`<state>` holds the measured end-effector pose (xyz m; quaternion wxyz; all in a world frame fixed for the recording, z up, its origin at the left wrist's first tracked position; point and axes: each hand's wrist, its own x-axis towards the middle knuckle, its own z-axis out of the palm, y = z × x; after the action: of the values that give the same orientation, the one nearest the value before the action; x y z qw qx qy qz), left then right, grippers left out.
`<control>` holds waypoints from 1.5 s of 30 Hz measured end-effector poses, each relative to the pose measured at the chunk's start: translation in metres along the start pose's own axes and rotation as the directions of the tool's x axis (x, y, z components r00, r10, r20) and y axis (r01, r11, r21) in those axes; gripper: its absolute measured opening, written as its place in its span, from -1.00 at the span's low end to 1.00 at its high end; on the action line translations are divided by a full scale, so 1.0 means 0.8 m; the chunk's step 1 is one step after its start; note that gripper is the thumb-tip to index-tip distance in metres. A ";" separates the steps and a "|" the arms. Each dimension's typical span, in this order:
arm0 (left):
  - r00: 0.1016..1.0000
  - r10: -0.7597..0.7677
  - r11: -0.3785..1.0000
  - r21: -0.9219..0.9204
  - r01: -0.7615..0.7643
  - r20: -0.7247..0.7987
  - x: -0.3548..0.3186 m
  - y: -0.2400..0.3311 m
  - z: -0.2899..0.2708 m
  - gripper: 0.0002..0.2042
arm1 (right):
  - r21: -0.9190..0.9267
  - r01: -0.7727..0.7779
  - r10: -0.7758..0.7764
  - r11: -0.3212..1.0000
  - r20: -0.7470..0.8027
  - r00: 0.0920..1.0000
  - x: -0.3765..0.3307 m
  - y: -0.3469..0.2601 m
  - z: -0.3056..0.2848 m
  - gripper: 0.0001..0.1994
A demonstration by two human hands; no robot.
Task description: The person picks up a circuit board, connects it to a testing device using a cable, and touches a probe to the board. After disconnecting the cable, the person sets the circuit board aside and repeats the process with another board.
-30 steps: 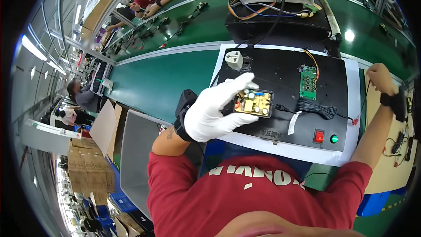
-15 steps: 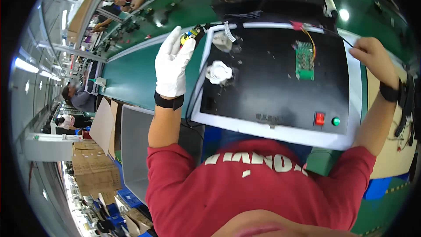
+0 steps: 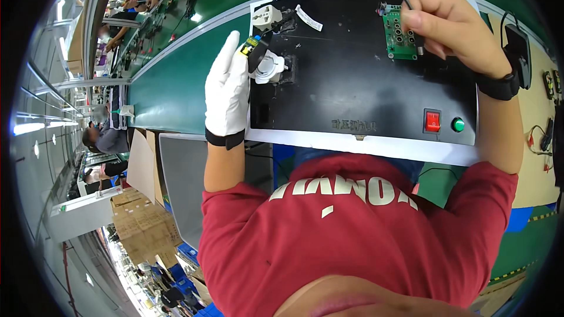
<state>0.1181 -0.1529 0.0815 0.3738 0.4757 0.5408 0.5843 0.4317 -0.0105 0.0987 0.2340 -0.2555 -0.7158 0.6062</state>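
Note:
My left hand (image 3: 226, 91), in a white glove, has its thumb and fingers closed around a small power adapter (image 3: 251, 46) with bared yellow and blue parts and a black end. The adapter's black end is beside a round white socket (image 3: 270, 67) on the left of a black panel (image 3: 346, 91); whether they touch I cannot tell. Bare, my right hand (image 3: 455, 29) pinches a black cable with a barrel plug (image 3: 419, 44) that points down. That plug hangs at the right edge of a green circuit board (image 3: 399, 35), partly covered by my fingers.
Another white socket (image 3: 267, 18) sits farther up the panel, near a white label (image 3: 309, 17). A red rocker switch (image 3: 432, 121) and a green round button (image 3: 457, 124) are at the lower right. A grey bin (image 3: 188, 182) stands left of me.
My right hand has come left from beyond the panel's edge to the circuit board, bringing the cable. My left hand, with the adapter, is now nearer the round socket. The head view has shifted.

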 end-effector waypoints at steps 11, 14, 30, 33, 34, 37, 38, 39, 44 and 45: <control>0.979 0.137 0.965 0.203 -0.167 0.153 -0.002 0.000 -0.003 -0.40 | -0.093 -0.021 -0.002 0.995 -0.240 0.971 0.018 0.011 0.000 -0.68; 0.935 0.228 0.928 0.230 -0.293 0.273 0.011 -0.008 -0.017 -0.35 | -0.279 -0.077 -0.003 0.957 -0.273 0.962 0.019 0.013 -0.006 -0.70; 0.936 0.068 0.996 0.026 -0.082 0.344 0.025 -0.012 -0.025 -0.18 | -0.283 -0.110 0.041 0.953 -0.236 0.971 0.011 0.006 -0.013 -0.82; 0.894 0.061 0.997 0.016 -0.076 0.444 0.037 -0.017 -0.037 -0.14 | -0.300 -0.048 -0.017 0.953 -0.210 0.978 0.012 0.008 -0.015 -0.77; 0.901 0.048 0.998 0.015 -0.061 0.430 0.036 -0.020 -0.039 -0.13 | -0.297 -0.040 -0.023 0.954 -0.208 0.978 0.013 0.009 -0.014 -0.75; 0.910 0.073 0.996 0.009 -0.084 0.407 0.035 -0.028 -0.042 -0.13 | -0.299 -0.059 -0.009 0.952 -0.219 0.976 0.013 0.008 -0.010 -0.75; 0.895 0.109 0.992 0.015 -0.128 0.433 0.036 -0.030 -0.043 -0.15 | -0.317 -0.056 -0.012 0.947 -0.209 0.978 0.013 0.007 -0.008 -0.76; 0.889 0.131 0.990 -0.003 -0.144 0.439 0.036 -0.031 -0.043 -0.16 | -0.328 -0.060 -0.013 0.943 -0.216 0.976 0.012 0.007 -0.007 -0.78; 0.898 0.102 0.995 -0.052 -0.088 0.428 0.033 -0.031 -0.041 -0.20 | -0.494 0.024 -0.111 0.869 -0.148 0.983 0.007 -0.001 -0.006 -0.81; 0.905 0.106 0.993 0.005 -0.118 0.412 0.032 -0.031 -0.040 -0.17 | -0.542 0.022 -0.125 0.840 -0.155 0.980 0.007 -0.002 -0.006 -0.81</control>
<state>0.0789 -0.1340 0.0619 0.4378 0.6238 0.4307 0.4834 0.4304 -0.0039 0.1012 0.2413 -0.3380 -0.8414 0.3459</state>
